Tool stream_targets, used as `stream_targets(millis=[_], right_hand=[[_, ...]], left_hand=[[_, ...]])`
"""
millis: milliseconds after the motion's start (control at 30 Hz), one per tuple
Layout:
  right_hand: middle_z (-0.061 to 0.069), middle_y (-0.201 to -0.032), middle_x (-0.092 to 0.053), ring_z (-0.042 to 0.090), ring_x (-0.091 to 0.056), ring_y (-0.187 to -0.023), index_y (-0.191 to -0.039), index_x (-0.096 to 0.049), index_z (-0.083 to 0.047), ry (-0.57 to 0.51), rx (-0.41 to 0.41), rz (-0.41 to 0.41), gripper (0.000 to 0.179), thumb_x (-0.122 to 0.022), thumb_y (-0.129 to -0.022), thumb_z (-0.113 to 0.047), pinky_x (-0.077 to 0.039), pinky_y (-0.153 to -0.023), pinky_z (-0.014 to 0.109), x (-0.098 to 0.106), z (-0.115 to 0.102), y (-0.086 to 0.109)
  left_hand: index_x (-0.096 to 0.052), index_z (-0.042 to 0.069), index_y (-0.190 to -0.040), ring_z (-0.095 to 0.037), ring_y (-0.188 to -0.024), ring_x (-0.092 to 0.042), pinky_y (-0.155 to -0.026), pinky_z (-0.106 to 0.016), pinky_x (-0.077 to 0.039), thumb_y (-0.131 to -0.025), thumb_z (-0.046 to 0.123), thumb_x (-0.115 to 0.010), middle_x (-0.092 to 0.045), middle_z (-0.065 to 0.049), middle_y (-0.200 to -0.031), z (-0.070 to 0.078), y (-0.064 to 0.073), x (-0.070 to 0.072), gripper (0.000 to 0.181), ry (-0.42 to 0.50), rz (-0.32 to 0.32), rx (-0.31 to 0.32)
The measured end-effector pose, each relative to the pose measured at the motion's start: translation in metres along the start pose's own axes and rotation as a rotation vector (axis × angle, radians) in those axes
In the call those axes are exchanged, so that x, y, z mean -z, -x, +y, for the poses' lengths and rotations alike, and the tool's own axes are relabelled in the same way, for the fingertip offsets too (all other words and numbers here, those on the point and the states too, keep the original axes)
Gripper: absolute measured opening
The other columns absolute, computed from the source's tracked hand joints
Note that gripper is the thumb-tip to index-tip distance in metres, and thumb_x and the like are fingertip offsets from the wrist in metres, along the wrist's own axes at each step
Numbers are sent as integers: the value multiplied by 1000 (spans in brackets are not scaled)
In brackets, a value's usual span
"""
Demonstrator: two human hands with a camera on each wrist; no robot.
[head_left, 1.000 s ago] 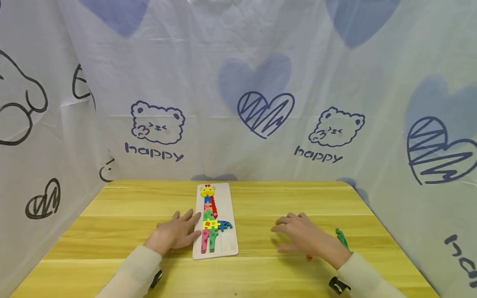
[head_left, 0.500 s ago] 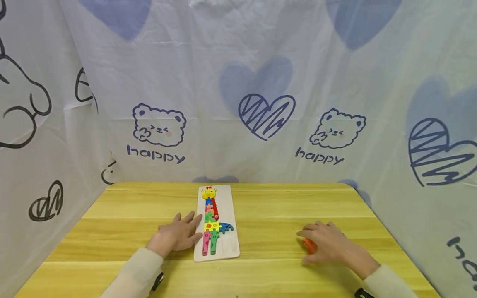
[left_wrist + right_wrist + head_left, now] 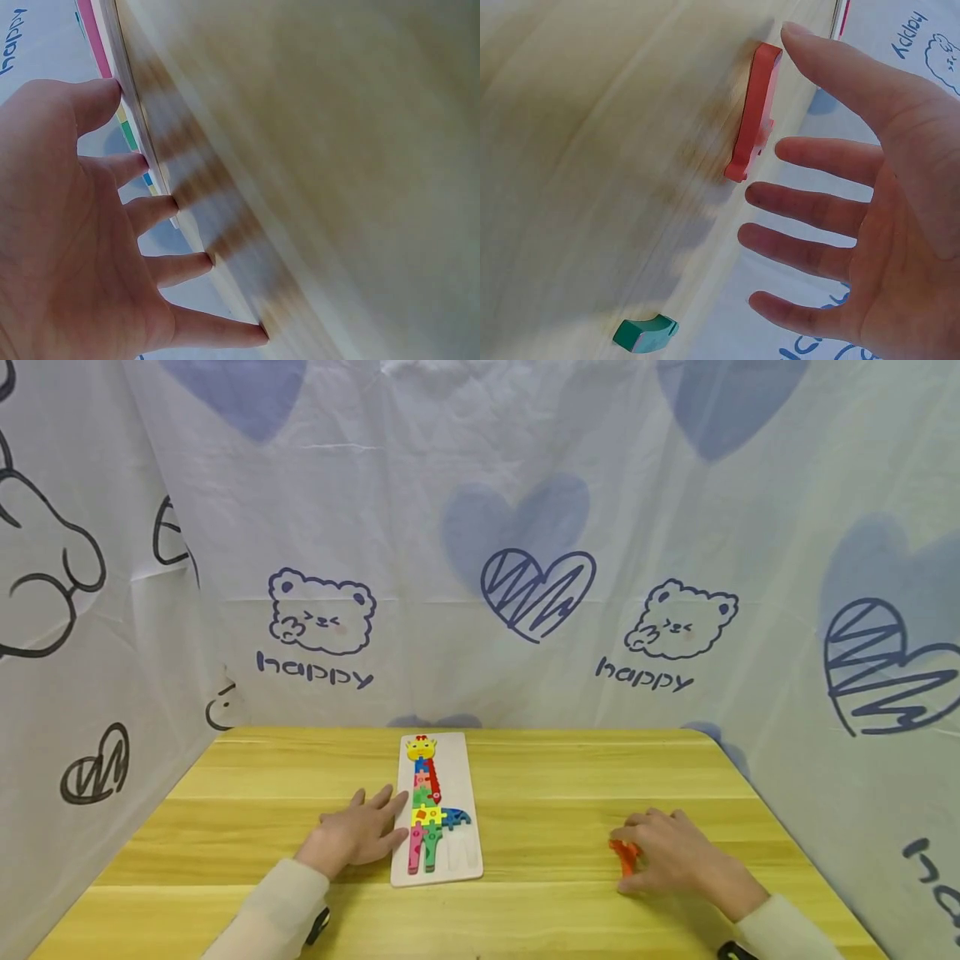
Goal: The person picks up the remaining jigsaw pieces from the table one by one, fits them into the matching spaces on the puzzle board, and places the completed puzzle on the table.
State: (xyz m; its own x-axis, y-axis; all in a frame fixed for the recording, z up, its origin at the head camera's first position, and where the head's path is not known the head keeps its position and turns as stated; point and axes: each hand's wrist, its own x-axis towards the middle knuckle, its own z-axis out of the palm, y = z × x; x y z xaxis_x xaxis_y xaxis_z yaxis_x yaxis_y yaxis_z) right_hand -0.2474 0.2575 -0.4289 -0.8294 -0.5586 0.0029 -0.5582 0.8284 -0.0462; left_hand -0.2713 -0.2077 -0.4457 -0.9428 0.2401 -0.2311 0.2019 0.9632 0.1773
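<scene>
A pale board [image 3: 456, 772] stands on the table with a colourful giraffe puzzle [image 3: 426, 815] on it. My left hand [image 3: 351, 832] lies at the board's left edge with its fingers spread; in the left wrist view the thumb and forefinger touch that edge. On the right, my right hand [image 3: 675, 856] hovers over an orange-red puzzle piece [image 3: 627, 855]. The right wrist view shows this piece [image 3: 754, 116] on the table between thumb and fingers, with a gap to each. A green puzzle piece [image 3: 646, 333] lies beyond the little finger, hidden in the head view.
The yellow wood-grain table [image 3: 540, 827] ends at a white cloth [image 3: 427, 460] with printed hearts and bears, which hangs behind it and along both sides. Faint leg-shaped outlines [image 3: 459, 853] show at the board's lower right.
My right hand has moved right and come down around the orange-red piece, covering the green one in the head view. The left hand has stayed at the board's edge.
</scene>
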Motion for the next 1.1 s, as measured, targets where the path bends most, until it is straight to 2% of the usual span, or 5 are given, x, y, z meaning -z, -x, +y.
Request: stream_targets(millis=[133, 300, 567, 867, 1100], right_hand=[[-3, -103, -68, 20, -59, -91, -123, -75, -17, -14, 0, -19, 65, -85, -75, -60, -50, -75, 58, -1, 3, -1], [3, -108, -68, 23, -62, -93, -125, -74, -13, -40, 11, -45, 66, -85, -76, -56, -52, -74, 59, -2, 5, -1], [-7, -95, -60, 5, -46, -77, -124, -73, -15, -63, 49, -29, 61, -84, -79, -54, -36, -61, 30, -3, 8, -1], [-1, -109, -66, 19, -60, -96, -126, -73, -14, -19, 30, 22, 63, -84, -78, -53, -49, -73, 44, 4, -2, -12], [-3, -109, -66, 17, -59, -96, -127, -72, -16, 8, 63, 45, 63, -84, -78, -54, -48, -72, 39, 12, -13, -26]], left_hand=[[-32, 22, -163, -61, -149, -28, -93, -94, -29, -105, 54, -48, -27, -13, -171, 0, 0, 0, 68, 1, -4, 1], [-32, 21, -163, -61, -149, -28, -93, -94, -29, -105, 54, -48, -27, -13, -171, 0, 0, 0, 68, -4, 3, -1], [-33, 20, -163, -61, -149, -28, -93, -93, -30, -106, 52, -48, -29, -15, -170, 2, 2, 1, 68, -10, 8, -8], [-33, 19, -163, -61, -149, -28, -94, -93, -30, -106, 51, -48, -28, -15, -170, 3, 3, 3, 67, -7, 8, -9], [-33, 19, -163, -61, -149, -28, -93, -93, -30, -106, 51, -48, -29, -15, -170, 2, 3, 2, 67, -6, 10, -12]])
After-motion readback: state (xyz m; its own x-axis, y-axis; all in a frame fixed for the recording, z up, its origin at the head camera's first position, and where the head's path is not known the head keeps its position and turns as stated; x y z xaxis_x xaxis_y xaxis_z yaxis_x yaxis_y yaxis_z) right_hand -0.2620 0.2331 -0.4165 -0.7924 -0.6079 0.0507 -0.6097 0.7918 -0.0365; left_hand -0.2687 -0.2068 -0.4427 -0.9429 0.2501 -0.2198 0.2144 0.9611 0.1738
